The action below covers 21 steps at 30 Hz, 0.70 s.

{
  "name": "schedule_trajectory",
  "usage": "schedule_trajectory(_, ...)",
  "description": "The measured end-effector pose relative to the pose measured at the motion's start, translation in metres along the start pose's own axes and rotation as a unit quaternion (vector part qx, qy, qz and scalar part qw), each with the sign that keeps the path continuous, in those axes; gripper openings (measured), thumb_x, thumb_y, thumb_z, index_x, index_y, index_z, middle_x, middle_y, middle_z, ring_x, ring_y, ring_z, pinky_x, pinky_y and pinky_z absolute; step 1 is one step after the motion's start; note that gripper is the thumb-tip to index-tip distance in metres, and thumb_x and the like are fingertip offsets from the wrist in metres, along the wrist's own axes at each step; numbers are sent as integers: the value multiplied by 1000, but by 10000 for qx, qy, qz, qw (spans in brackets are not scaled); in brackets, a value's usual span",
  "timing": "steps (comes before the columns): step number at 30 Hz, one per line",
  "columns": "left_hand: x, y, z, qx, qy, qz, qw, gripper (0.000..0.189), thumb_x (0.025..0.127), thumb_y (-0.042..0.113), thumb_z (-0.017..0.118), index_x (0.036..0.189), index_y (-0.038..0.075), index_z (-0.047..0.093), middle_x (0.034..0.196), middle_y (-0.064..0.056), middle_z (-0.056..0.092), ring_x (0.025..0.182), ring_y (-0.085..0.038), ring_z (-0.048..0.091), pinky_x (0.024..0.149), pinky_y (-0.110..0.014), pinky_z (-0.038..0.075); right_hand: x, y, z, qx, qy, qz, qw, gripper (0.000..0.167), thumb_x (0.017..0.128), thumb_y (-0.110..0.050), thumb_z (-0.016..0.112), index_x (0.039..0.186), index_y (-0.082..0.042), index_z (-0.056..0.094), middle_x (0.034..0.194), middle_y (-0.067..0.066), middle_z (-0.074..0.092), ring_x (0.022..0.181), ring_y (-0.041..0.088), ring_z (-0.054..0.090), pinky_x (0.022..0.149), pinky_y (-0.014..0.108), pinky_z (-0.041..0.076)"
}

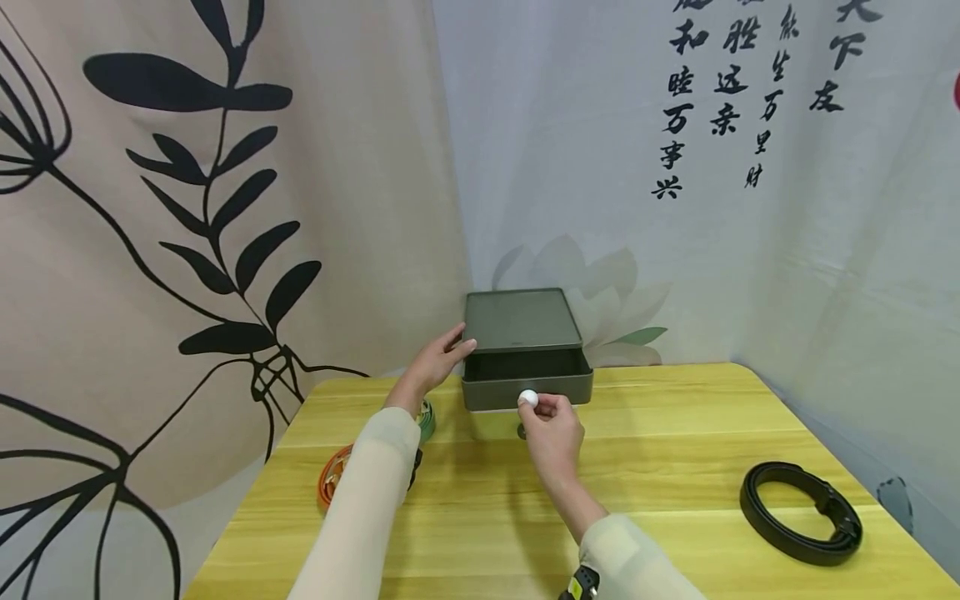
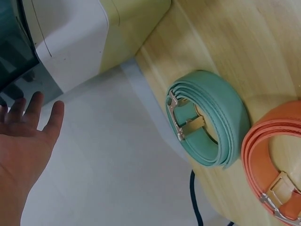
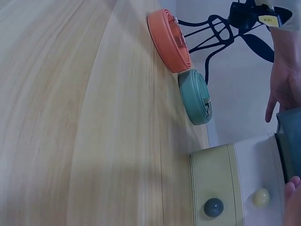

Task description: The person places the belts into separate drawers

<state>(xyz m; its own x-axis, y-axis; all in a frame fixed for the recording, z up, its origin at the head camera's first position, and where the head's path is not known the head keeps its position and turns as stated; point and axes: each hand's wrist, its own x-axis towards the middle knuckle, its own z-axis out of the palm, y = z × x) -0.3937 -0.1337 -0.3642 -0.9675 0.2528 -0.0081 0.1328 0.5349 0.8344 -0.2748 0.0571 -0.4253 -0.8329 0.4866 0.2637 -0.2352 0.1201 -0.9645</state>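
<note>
A small chest of drawers [image 1: 522,321] with a grey-green top stands at the table's far edge. Its grey top drawer [image 1: 480,393] is pulled partly out. My right hand [image 1: 555,437] pinches the white round knob [image 1: 528,397] at that drawer's front between thumb and finger; only fingertips [image 3: 291,188] show in the right wrist view. Below sit a white drawer front with a pale knob [image 3: 261,197] and a cream one with a dark knob [image 3: 213,207]. My left hand [image 1: 435,362] touches the chest's left side near the top, fingers extended; spread fingers [image 2: 55,117] show in its wrist view.
A green rolled belt [image 2: 211,117] and an orange rolled belt [image 2: 263,165] stand left of the chest, partly behind my left sleeve in the head view. A black coiled belt [image 1: 798,550] lies at the right of the wooden table [image 1: 675,467]. Printed curtains [image 1: 360,167] hang behind.
</note>
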Motion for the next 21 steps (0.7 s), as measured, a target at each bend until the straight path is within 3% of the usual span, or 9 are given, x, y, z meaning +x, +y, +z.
schedule_trajectory(21,1,0,0,16,-32,18,10000,70,97,62,49,158,38,22,162,4,25,147,-27,26,115,-57,22,-8,1,-5,-104,153,-173,9997,20,82,-12,79,94,0,67,81,9,70,69,12,66,59,18,52)
